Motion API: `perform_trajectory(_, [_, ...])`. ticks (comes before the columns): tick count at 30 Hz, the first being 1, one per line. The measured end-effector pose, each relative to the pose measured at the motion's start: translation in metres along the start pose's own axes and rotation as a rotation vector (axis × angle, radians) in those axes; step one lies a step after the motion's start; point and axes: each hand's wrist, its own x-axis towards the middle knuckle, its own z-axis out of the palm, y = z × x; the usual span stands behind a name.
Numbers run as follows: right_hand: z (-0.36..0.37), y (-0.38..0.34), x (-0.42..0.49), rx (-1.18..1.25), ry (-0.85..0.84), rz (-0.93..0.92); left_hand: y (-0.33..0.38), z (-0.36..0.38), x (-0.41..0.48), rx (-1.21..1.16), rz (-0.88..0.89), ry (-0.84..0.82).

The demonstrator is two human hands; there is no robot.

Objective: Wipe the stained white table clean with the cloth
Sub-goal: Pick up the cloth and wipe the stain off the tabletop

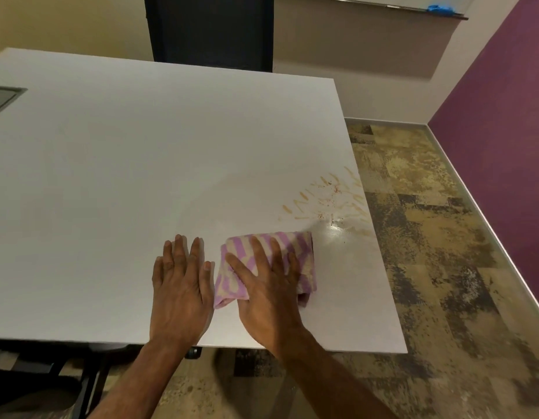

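Cloth (296, 253) under flat, straight-fingered right grip (268, 290) — left grip (179, 285) spread flat on table (110, 176)

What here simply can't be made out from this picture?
Head view: the table surface under the cloth, covered by it and the right hand.
Head view: grey inset panel, cut off by the left edge.
Head view: blue thing on the far ledge, too small to identify.
Head view: dark chair back, top cut by the upper edge, lower part behind the table.
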Motion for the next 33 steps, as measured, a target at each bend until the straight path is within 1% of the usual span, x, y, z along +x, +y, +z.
perform_trajectory(6, [0.001, 0.007, 0.046, -0.069, 0.016, 0.029, 0.002, 0.002, 0.011, 0.019, 0.017, -0.022])
perform_trajectory(10, [0.000, 0.020, 0.072, -0.042, 0.027, 0.102, 0.002, 0.004, 0.011, 0.011, 0.003, -0.014])
perform_trajectory(13, [-0.001, 0.029, 0.083, -0.037, 0.057, 0.154, 0.001, 0.005, 0.011, 0.013, -0.002, -0.023])
perform_trajectory(17, [-0.004, 0.050, 0.091, -0.059, 0.145, 0.192, 0.001, 0.005, 0.011, 0.012, -0.006, -0.027])
perform_trajectory(20, [-0.009, 0.070, 0.097, -0.105, 0.127, 0.236, 0.002, 0.005, 0.012, 0.008, -0.006, -0.028])
perform_trajectory(23, [-0.013, 0.094, 0.098, -0.142, 0.042, 0.309, 0.002, 0.005, 0.011, 0.002, -0.010, -0.025])
perform_trajectory(24, [-0.014, 0.102, 0.096, -0.142, 0.038, 0.339, 0.002, 0.005, 0.011, 0.003, -0.010, -0.026])
perform_trajectory(29, [-0.025, 0.128, 0.075, -0.108, 0.081, 0.501, 0.001, 0.007, 0.011, 0.029, -0.007, -0.030])
perform_trajectory(33, [-0.030, 0.139, 0.053, -0.097, 0.120, 0.594, 0.002, 0.007, 0.010, 0.025, -0.008, -0.026])
